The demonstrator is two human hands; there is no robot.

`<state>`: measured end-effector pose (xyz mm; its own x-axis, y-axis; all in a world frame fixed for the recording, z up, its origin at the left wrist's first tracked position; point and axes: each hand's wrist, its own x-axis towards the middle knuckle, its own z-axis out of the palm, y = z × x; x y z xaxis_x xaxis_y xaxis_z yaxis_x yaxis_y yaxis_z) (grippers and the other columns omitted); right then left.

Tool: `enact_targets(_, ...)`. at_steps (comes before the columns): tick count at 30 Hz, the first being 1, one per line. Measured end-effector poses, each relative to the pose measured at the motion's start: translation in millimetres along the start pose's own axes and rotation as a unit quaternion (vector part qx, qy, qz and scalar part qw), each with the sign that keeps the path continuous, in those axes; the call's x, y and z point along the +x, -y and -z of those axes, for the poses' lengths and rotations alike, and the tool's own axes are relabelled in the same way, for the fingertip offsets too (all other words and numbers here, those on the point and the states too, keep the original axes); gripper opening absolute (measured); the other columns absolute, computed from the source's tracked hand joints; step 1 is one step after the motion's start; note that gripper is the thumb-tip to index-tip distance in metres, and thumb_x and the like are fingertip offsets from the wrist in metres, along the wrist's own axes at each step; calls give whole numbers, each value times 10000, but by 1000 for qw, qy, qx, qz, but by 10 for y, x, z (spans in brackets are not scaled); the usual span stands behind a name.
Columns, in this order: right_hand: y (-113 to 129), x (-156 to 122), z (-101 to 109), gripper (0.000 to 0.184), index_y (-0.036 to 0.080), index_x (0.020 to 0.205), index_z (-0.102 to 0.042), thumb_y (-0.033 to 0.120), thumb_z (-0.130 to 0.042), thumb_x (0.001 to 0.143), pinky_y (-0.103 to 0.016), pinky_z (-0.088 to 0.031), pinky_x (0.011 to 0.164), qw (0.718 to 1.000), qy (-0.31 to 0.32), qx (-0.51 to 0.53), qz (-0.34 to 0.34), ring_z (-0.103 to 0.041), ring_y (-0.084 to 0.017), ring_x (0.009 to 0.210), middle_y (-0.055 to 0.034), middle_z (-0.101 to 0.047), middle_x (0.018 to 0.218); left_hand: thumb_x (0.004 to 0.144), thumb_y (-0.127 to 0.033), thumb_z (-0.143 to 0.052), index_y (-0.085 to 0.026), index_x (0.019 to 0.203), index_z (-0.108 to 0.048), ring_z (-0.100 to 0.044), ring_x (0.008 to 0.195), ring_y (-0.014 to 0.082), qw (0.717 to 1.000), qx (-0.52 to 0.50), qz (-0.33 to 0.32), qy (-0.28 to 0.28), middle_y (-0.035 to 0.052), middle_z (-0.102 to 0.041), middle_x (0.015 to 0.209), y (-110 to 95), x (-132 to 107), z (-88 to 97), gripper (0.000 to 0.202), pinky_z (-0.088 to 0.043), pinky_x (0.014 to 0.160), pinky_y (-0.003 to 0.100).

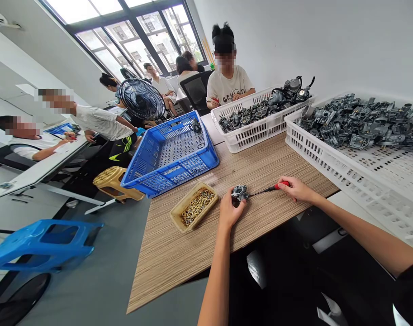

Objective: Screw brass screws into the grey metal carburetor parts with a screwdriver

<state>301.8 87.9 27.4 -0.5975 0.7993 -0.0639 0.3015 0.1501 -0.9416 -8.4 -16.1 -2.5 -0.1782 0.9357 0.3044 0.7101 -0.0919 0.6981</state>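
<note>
A small grey metal carburetor rests on the wooden table, gripped from behind by my left hand. My right hand is closed around a red-handled screwdriver. Its thin shaft points left and its tip meets the carburetor. Just left of my left hand lies a tan tray with several small brass screws.
A blue crate hangs over the table's left edge, one part inside at its far end. Two white crates piled with grey carburetors stand at back and right. A person sits opposite; others work at left. Fan, yellow stool, blue stool on the floor.
</note>
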Motion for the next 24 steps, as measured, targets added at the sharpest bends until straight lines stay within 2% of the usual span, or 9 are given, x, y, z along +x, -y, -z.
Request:
enact_targets(8,-19,17,14,532,249,891,-544,770,-641,930,-262,-484,368,998,7,68,0,-379,-118,381,112,-363,494,821,-276,-709,-225,1310,-616,-682,900,250,1000,2,11,0,82,-769,1057,-21,1,-4,500,-548,887,405)
enact_targets(24,-48,21,4,525,241,899,-554,758,-629,948,-243,-453,368,998,-1,64,0,-396,-111,386,106,-374,522,823,-271,-701,-231,1312,-614,-687,924,255,1000,2,11,1,85,-767,1091,-24,0,2,499,-551,917,425)
